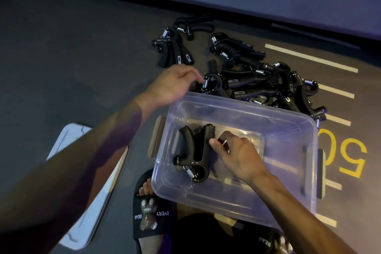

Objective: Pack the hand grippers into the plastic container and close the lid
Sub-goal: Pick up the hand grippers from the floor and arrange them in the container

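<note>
Container [243,109] holds one gripper [195,152]; slides [153,215] read "EVERY BEAR".

one hand gripper [195,153] in one clear container [243,109], a heap [263,82] beyond counting, one lid [82,171], two sandals [152,212]

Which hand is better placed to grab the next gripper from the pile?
Left. The left hand already reaches to the pile beyond the container; the right hand is inside it, at the placed gripper.
</note>
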Demonstrator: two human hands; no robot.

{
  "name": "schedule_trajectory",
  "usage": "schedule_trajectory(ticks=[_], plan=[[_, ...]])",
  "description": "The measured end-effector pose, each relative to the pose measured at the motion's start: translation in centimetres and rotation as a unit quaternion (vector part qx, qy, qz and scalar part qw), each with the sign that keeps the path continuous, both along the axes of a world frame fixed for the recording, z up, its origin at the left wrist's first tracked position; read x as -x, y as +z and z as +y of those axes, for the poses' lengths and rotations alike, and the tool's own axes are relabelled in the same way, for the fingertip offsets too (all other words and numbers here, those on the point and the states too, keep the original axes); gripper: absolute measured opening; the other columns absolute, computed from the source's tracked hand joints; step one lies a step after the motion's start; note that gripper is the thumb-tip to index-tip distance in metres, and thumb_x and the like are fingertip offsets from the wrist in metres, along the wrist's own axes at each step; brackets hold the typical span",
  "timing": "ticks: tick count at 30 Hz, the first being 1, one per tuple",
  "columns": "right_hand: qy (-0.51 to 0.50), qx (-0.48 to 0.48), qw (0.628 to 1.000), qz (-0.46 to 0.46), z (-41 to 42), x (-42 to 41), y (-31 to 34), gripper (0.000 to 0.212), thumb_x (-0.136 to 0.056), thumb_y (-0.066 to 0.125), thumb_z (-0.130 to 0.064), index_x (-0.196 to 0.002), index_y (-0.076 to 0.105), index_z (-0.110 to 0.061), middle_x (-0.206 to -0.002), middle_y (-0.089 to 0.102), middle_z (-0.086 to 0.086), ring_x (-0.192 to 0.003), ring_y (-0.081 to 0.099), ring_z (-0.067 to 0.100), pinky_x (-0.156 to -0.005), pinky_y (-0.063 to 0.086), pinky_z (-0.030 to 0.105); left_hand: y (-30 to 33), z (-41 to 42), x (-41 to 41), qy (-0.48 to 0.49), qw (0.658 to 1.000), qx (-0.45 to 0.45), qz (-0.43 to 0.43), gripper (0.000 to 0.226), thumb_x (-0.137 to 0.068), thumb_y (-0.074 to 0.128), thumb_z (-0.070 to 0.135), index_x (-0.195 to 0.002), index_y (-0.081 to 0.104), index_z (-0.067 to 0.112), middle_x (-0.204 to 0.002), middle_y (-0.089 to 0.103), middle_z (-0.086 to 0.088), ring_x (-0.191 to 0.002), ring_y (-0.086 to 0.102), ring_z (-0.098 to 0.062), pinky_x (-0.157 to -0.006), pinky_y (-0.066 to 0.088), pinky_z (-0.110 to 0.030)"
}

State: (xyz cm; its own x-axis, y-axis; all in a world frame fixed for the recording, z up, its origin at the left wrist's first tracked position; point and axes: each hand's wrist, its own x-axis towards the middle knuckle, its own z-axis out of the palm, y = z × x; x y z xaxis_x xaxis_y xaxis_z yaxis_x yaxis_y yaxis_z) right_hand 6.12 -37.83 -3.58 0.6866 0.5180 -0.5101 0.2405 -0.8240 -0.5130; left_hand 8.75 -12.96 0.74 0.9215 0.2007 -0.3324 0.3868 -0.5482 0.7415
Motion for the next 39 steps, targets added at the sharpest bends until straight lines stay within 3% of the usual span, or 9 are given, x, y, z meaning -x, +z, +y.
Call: schedule_trajectory(ticks=[6, 10, 14, 19, 22, 25, 29, 32, 39], plan=[[-0.021, -0.027, 0.999, -0.024, 0.5, -0.5, 0.6, 0.04, -0.096, 0.044, -0.06, -0.099, 0.06, -0.024, -0.094, 0.073, 0.006, -0.091, 0.066, 0.032, -0.079, 0.054, 0.041, -1.9, -0.4, -5.4, -0.132, 0.984, -0.03, 0.117, 0.03, -0.107, 0.046, 0.03, -0.121, 0.073, 0.028, -0.153, 0.047, 0.009, -0.137, 0.043, -0.008, -0.101, 0.025, -0.017], [-0.009, -0.023, 0.999, -0.043, 0.4, -0.4, 0.9, 0.038, -0.098, 0.042, -0.057, -0.103, 0.061, -0.025, -0.095, 0.074, 0.004, -0.091, 0.067, 0.03, -0.079, 0.054, 0.04, -2.8, -0.8, -5.4, -0.13, 0.982, -0.049, 0.131, 0.031, -0.107, 0.047, 0.034, -0.127, 0.069, 0.025, -0.141, 0.055, 0.01, -0.122, 0.047, -0.004, -0.1, 0.031, -0.022], [-0.035, -0.059, 0.995, -0.067, 0.4, -0.5, 1.7, 0.028, -0.098, 0.046, -0.052, -0.095, 0.06, -0.027, -0.087, 0.073, -0.003, -0.083, 0.067, 0.023, -0.073, 0.053, 0.036, -1.6, -0.2, -4.1, -0.099, 0.993, -0.055, 0.027, 0.023, -0.102, 0.06, 0.032, -0.112, 0.077, 0.021, -0.11, 0.059, 0.016, -0.111, 0.06, -0.007, -0.092, 0.042, -0.017], [-0.071, -0.122, 0.988, -0.058, 0.4, -0.3, 3.6, 0.026, -0.096, 0.05, -0.046, -0.084, 0.059, -0.025, -0.069, 0.07, -0.004, -0.065, 0.068, 0.013, -0.071, 0.054, 0.034, 2.9, 0.8, -2.1, 0.028, 0.982, -0.076, -0.172, 0.017, -0.09, 0.077, 0.024, -0.107, 0.078, 0.026, -0.114, 0.063, 0.004, -0.111, 0.063, -0.012, -0.105, 0.046, -0.029], [-0.109, -0.178, 0.978, -0.002, 0.7, 0.3, 5.2, 0.021, -0.098, 0.054, -0.038, -0.087, 0.063, -0.023, -0.075, 0.074, -0.005, -0.066, 0.071, 0.009, -0.069, 0.053, 0.024, 6.4, 1.2, 0.2, 0.092, 0.954, -0.055, -0.279, 0.02, -0.086, 0.078, 0.018, -0.104, 0.078, 0.026, -0.112, 0.067, -0.002, -0.106, 0.067, -0.014, -0.098, 0.054, -0.038], [-0.26, -0.335, 0.88, 0.213, 1.6, 0.7, 7.5, 0.023, -0.102, 0.053, -0.031, -0.1, 0.067, -0.013, -0.079, 0.075, 0.004, -0.06, 0.069, 0.015, -0.054, 0.054, 0.027, 9.2, -0.5, 4.0, 0.076, 0.923, -0.073, -0.371, 0.019, -0.088, 0.077, 0.013, -0.098, 0.076, 0.03, -0.108, 0.07, 0.001, -0.102, 0.068, -0.008, -0.089, 0.055, -0.028], [-0.347, -0.402, 0.765, 0.363, 1.5, -0.1, 9.3, 0.058, -0.091, 0.044, -0.06, -0.109, 0.067, -0.01, -0.085, 0.075, 0.007, -0.061, 0.068, 0.018, -0.05, 0.053, 0.027, 9.9, -4.5, 9.5, 0.02, 0.931, -0.011, -0.365, 0.025, -0.086, 0.081, 0.014, -0.097, 0.065, 0.031, -0.105, 0.071, 0.013, -0.102, 0.071, -0.007, -0.09, 0.056, -0.029], [-0.347, -0.385, 0.772, 0.368, 0.7, 0.0, 9.0, 0.052, -0.088, 0.051, -0.064, -0.092, 0.068, -0.014, -0.082, 0.071, 0.006, -0.059, 0.064, 0.016, -0.045, 0.047, 0.026, 8.9, -6.3, 12.4, -0.042, 0.942, 0.014, -0.333, 0.036, -0.082, 0.084, 0.013, -0.106, 0.063, 0.031, -0.108, 0.073, 0.013, -0.104, 0.072, -0.005, -0.09, 0.057, -0.03], [-0.295, -0.392, 0.809, 0.324, -2.8, -1.0, 7.2, 0.03, -0.087, 0.066, -0.034, -0.092, 0.069, -0.004, -0.078, 0.072, 0.015, -0.061, 0.068, 0.022, -0.058, 0.057, 0.032, 6.9, -6.0, 15.0, -0.123, 0.954, -0.011, -0.274, 0.03, -0.088, 0.076, 0.005, -0.115, 0.073, 0.017, -0.122, 0.074, 0.008, -0.109, 0.059, 0.02, -0.092, 0.046, -0.004]])
